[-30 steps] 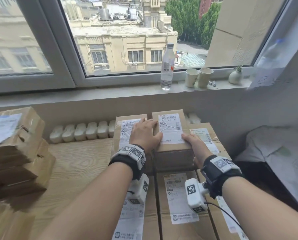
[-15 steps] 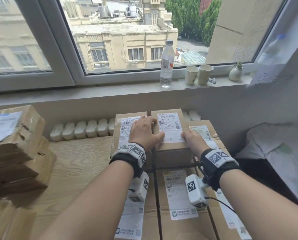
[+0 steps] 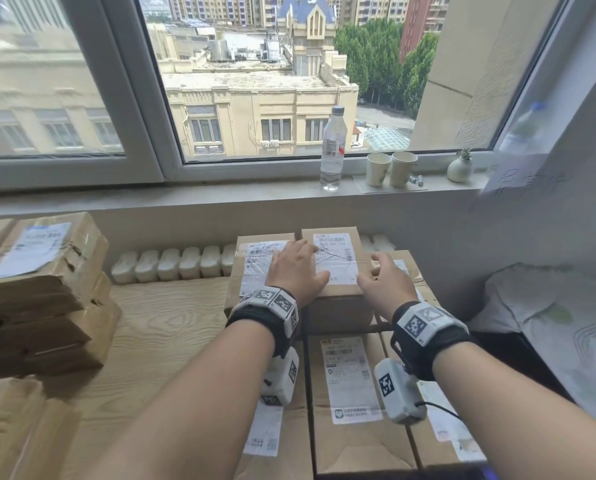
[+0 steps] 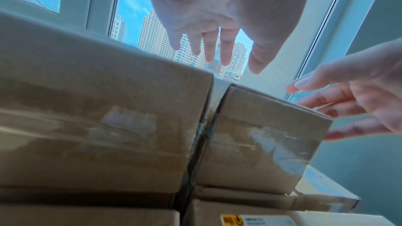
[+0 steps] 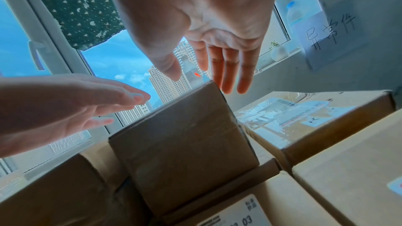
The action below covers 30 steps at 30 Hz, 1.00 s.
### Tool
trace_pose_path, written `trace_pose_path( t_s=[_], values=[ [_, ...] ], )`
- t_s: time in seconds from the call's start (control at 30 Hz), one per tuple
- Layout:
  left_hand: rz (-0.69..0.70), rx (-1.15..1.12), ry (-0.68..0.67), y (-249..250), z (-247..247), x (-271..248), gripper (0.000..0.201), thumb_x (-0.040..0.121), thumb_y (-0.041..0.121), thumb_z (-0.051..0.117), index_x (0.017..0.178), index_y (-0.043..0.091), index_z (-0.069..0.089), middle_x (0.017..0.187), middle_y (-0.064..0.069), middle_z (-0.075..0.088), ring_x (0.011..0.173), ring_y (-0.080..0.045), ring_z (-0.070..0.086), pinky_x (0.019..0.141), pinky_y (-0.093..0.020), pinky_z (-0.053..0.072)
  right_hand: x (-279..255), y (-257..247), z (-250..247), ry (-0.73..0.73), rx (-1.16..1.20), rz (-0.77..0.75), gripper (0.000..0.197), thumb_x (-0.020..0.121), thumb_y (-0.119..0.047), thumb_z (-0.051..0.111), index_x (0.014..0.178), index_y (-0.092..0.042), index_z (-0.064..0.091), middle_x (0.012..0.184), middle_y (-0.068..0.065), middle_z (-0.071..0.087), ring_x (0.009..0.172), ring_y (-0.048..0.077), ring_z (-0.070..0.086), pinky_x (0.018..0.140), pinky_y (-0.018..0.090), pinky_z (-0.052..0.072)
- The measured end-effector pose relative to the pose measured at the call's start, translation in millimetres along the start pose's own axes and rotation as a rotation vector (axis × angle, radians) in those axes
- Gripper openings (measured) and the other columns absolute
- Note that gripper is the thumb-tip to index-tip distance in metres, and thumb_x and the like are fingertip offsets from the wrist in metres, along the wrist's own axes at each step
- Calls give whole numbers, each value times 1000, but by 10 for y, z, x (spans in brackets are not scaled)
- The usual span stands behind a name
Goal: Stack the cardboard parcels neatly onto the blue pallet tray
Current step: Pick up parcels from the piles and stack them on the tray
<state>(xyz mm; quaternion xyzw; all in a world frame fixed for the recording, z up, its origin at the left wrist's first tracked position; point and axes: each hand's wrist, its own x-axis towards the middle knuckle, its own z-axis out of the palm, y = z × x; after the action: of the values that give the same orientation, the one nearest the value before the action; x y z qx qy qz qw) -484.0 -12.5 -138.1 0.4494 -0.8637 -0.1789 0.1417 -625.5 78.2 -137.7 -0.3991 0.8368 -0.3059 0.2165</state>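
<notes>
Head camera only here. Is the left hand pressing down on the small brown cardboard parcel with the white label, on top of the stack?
Observer: No. The left wrist view shows the left hand with straight fingers, apparently lifted just clear of the small brown cardboard parcel.
Operator: And the right hand?
Observer: The right wrist view shows the right hand open above the parcel's far right corner, gripping nothing.
Operator: Any gap on its left?
Observer: Only a narrow dark seam against the neighbouring brown cardboard parcel.
</notes>
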Motion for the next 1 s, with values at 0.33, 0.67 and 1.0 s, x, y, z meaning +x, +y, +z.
trace_pose_path(
  t_s=[0.33, 0.67, 1.0],
  values=[
    [8, 11, 24, 48, -105, -661, 53, 94, 38, 54, 142, 18, 45, 151, 1, 41, 148, -20, 21, 122, -41, 17, -684, -23, -87, 36, -71, -110, 48, 92, -25, 55, 138, -21, 43, 126, 5, 60, 111, 24, 57, 86, 30, 40],
    [-15, 66, 26, -98, -219, -1417, 45, 94, 36, 54, 135, 19, 51, 145, 1, 44, 142, -18, 29, 118, -38, 24, -1258, -50, 174, -49, -133, -172, 44, 93, -30, 54, 136, -23, 47, 112, -3, 64, 106, 21, 59, 93, 38, 49],
    [-170, 87, 71, -761, -569, -1986, 45, 96, 37, 52, 137, 20, 50, 145, 3, 44, 143, -17, 28, 115, -35, 23, -1644, -571, 693, -167, -267, -360, 38, 95, -30, 50, 132, -23, 51, 119, -2, 64, 107, 19, 60, 89, 34, 49]
  ],
)
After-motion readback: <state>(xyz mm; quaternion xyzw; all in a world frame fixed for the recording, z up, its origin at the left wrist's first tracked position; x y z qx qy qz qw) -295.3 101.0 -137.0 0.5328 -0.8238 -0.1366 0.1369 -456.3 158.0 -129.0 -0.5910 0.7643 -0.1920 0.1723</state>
